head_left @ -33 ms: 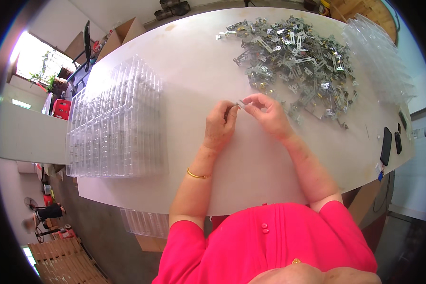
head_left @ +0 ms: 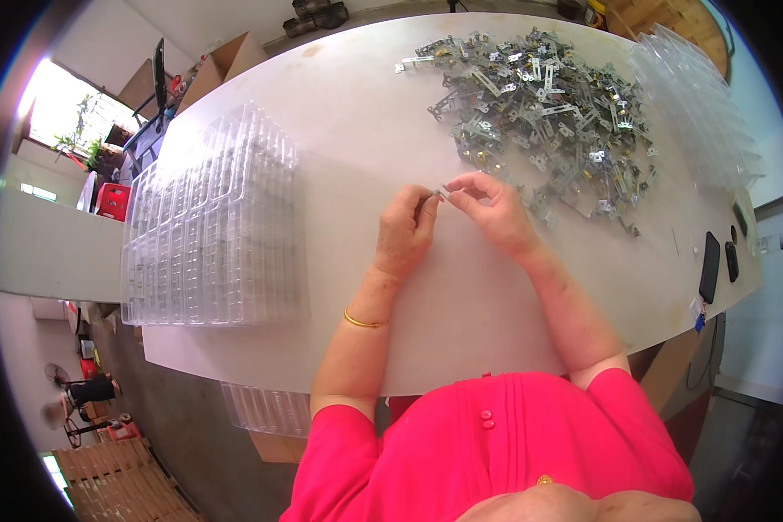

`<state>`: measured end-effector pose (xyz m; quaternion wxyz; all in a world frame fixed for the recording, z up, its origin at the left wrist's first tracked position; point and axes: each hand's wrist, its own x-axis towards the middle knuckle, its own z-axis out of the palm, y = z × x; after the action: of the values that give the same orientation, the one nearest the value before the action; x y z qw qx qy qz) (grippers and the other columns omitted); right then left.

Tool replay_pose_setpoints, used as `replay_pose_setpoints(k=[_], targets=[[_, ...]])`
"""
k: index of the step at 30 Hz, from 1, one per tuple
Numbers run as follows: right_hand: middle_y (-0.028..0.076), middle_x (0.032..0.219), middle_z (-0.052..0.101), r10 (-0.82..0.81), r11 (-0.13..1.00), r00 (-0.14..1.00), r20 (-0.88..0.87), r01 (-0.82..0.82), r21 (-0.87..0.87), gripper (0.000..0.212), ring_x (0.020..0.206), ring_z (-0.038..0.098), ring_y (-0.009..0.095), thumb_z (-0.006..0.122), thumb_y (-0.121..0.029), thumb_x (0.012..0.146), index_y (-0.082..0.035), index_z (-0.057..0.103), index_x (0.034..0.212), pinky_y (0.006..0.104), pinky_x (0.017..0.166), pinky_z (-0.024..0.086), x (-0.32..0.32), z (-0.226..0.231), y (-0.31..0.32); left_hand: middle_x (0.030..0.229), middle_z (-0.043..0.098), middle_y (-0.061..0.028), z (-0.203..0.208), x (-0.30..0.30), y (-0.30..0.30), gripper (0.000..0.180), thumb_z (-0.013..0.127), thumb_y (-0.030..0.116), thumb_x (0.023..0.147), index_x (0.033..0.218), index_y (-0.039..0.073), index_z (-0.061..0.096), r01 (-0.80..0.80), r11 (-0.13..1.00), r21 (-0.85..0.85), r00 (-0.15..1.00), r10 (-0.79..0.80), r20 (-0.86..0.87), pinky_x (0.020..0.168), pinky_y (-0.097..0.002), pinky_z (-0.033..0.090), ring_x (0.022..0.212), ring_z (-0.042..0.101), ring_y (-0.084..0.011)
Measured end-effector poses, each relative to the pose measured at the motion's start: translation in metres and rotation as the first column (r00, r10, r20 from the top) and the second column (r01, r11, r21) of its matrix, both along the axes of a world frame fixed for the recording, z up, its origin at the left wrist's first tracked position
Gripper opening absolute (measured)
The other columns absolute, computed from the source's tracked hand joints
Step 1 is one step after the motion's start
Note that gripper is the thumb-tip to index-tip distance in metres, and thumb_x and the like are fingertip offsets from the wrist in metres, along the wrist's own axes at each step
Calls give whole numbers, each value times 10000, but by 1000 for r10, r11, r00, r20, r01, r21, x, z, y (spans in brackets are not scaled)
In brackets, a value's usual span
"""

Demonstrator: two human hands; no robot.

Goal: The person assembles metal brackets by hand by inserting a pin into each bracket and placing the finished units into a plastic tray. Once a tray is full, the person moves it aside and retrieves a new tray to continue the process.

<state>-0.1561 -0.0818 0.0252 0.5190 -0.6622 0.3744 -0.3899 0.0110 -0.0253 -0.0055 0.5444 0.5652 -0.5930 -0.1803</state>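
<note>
Over the middle of the table, my left hand and my right hand meet at the fingertips. Between them is a small grey metal piece, pinched from both sides. Its exact shape is too small and too covered by the fingers to make out. Just beyond my right hand spreads a big heap of small metal brackets, silvery with some brass-coloured bits.
A tall stack of clear plastic trays stands at the left. More clear trays lean at the far right. A black phone and keys lie near the right edge. Cardboard boxes stand beyond the table.
</note>
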Motion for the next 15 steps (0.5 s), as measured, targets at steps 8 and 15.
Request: replay_pose_setpoints(k=[8,15], targets=[[-12,830,647,-120,991,990,70,124,-58,112,780,576,83,718,-164,919,-61,705,960,254,721,474,0,0,-2,736,593,-21,7,-10,2,55,650,55,952,931,13,621,129,986,-101,974,-107,198,586,-246,448,645,521,-68],[-47,736,582,-135,990,958,253,120,74,112,677,514,26,686,-201,966,-90,705,959,201,599,425,-11,17,0,796,617,-5,7,0,2,136,600,161,1007,955,39,627,273,932,240,800,-81,-595,556,-214,407,636,516,-60]])
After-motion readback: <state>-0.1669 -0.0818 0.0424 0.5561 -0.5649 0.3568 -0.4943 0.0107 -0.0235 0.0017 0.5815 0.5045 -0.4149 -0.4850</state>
